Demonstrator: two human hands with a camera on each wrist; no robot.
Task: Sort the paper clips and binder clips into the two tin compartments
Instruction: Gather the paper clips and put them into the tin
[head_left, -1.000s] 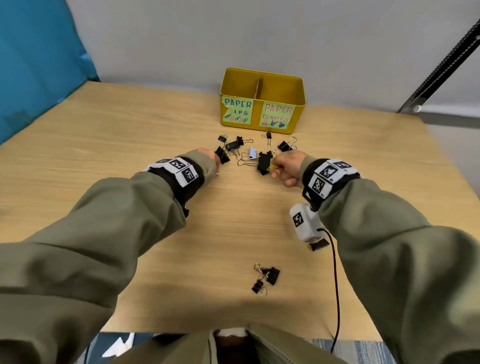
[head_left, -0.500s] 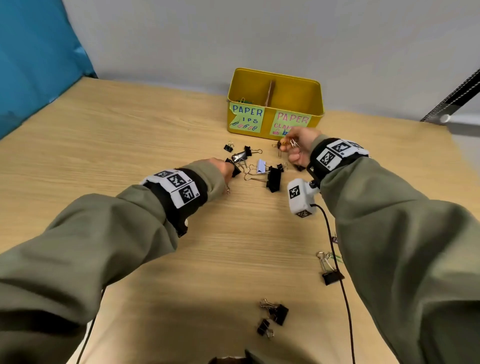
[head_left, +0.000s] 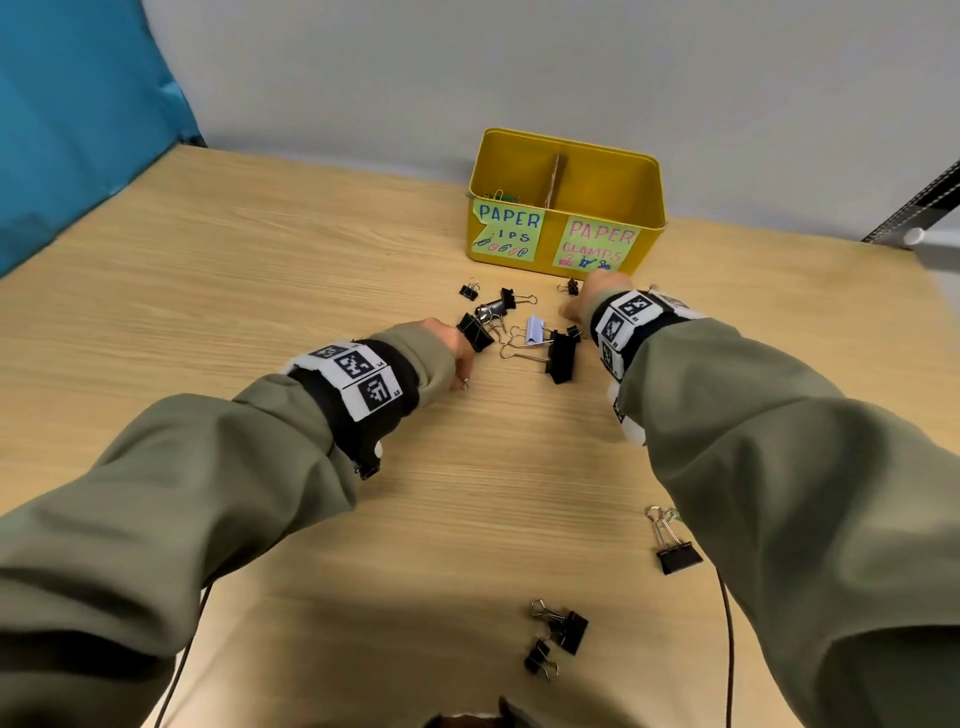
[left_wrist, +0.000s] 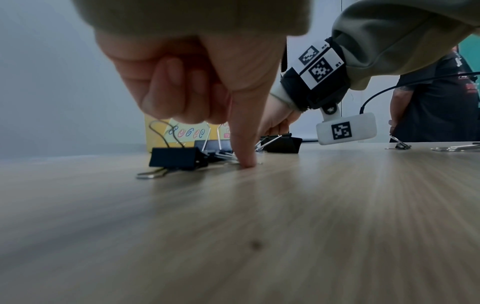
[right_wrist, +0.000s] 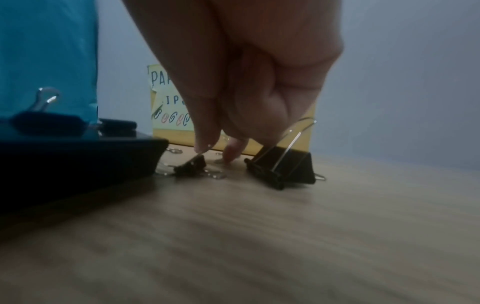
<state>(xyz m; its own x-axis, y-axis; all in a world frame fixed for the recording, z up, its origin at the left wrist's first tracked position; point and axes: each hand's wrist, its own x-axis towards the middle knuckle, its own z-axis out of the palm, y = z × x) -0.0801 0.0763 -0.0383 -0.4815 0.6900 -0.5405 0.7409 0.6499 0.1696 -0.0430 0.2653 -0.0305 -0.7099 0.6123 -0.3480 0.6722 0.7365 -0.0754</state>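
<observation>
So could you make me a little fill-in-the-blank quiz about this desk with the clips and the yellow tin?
1. The tin on the table is coloured ____.
2. The label on its right-hand compartment reads PAPER ____.
3. The coloured paper clips already in the tin lie in its ____ compartment.
4. The left hand touches the table with ____ straight finger while the others are curled.

Missing words: yellow; CLAMPS; left; one
</observation>
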